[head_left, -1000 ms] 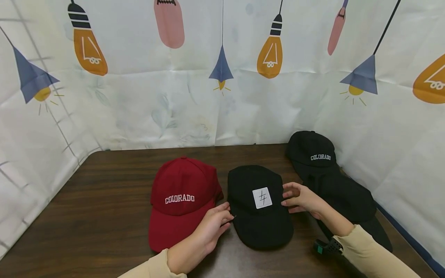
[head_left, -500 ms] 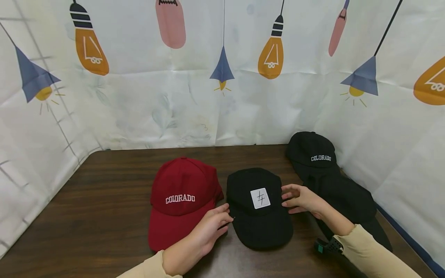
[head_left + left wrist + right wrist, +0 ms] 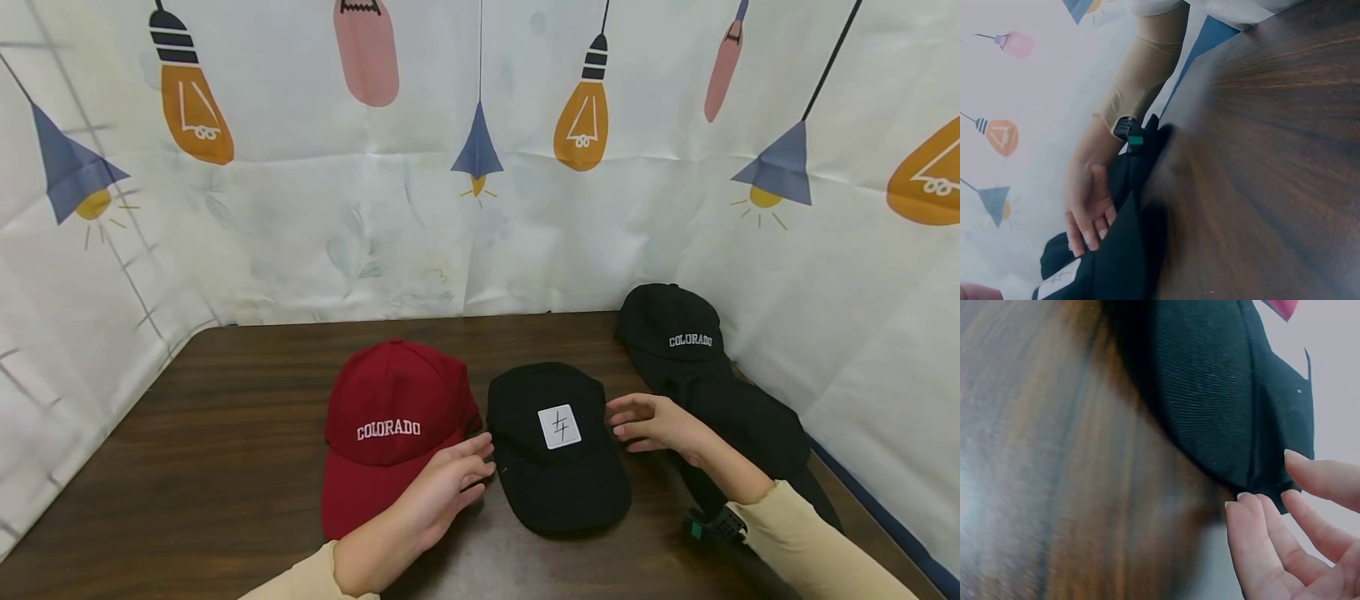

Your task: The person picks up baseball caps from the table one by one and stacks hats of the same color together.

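Note:
A black cap (image 3: pixel 566 500) with a white square label (image 3: pixel 559 427) marked in dark strokes lies brim toward me. My left hand (image 3: pixel 438 492) is at its left side, fingers extended and fingertips right by the edge, overlapping the red cap's brim in the head view. On the other side, my right hand (image 3: pixel 654 425) has loosely bent fingers, the tips at the crown's edge. In the right wrist view, that hand's thumb and fingers (image 3: pixel 1247 540) stand apart beside the black cap (image 3: pixel 1204 387). The red cap (image 3: pixel 397 387) reads COLORADO in white.
Two more black caps, one lettered COLORADO (image 3: pixel 671 321) and one nearer me (image 3: pixel 750 425), overlap along the table's right side. A printed white curtain (image 3: pixel 337 233) encloses the back and sides of the brown table (image 3: pixel 210 450).
The labelled black cap has shifted slightly left. My left hand has drawn back a little to the left and its fingers have straightened. The right hand stays close to the cap.

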The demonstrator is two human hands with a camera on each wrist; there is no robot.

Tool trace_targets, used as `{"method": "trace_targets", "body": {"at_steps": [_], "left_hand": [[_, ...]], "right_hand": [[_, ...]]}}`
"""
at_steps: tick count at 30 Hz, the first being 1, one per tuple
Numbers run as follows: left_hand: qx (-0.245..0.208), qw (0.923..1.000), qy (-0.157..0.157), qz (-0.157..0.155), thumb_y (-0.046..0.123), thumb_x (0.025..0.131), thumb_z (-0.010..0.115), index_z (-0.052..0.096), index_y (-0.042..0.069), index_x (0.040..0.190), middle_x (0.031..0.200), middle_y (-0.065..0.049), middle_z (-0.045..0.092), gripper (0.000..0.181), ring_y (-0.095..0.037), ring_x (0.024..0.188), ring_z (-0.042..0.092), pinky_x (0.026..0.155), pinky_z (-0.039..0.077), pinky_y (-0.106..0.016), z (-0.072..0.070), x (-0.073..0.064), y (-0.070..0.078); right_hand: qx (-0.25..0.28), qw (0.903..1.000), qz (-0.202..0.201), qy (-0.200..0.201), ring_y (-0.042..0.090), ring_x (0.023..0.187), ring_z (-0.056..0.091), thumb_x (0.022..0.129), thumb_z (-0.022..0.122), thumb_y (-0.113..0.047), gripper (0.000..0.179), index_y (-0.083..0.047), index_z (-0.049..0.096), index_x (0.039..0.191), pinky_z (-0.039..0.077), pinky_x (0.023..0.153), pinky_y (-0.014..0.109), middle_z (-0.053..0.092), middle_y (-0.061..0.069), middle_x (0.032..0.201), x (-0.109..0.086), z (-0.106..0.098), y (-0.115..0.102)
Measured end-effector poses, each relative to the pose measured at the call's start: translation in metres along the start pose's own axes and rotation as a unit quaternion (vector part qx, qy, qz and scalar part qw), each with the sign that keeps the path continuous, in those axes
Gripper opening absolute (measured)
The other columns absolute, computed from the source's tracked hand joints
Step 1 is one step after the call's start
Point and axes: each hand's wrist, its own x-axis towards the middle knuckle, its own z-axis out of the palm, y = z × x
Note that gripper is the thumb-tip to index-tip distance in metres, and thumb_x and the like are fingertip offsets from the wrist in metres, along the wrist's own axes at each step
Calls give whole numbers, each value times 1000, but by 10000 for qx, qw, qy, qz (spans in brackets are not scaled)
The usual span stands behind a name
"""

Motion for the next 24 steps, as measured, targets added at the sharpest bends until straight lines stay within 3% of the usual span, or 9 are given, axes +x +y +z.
{"method": "trace_targets", "body": {"at_steps": [8, 13, 20, 24], "left_hand": [[-238, 9987, -160, 423, 9, 100, 46, 33, -7, 156, 159, -25, 36, 59, -44, 142, 39, 118, 24, -60, 5, 0, 15], [-344, 9971, -248, 626, 10, 101, 47, 39, -5, 154, 154, -23, 45, 56, -41, 139, 45, 118, 26, -57, 15, 9, 23], [-451, 9967, -320, 595, 10, 100, 51, 44, -3, 152, 152, -22, 49, 54, -39, 137, 49, 118, 28, -54, 30, 21, 31], [-575, 9961, -368, 560, 10, 100, 51, 46, -2, 150, 151, -21, 50, 52, -37, 135, 51, 118, 29, -53, 41, 30, 33]], "right_hand": [[-208, 9994, -258, 66, 29, 103, 67, 99, 69, -11, 49, 14, 52, 137, 59, 84, 40, 64, 24, 124, -10, -7, -15], [-719, 9959, -499, 216, 29, 102, 68, 101, 67, -14, 45, 14, 55, 134, 59, 82, 34, 64, 25, 123, -19, -15, -26], [-1823, 9761, -1038, 567, 29, 87, 69, 101, 66, -11, 33, 8, 64, 126, 59, 75, 36, 68, 21, 109, -33, -27, -39], [-2118, 9676, -1137, 771, 23, 84, 69, 101, 65, -10, 30, 5, 66, 126, 58, 73, 35, 70, 17, 109, -43, -35, -46]]}}
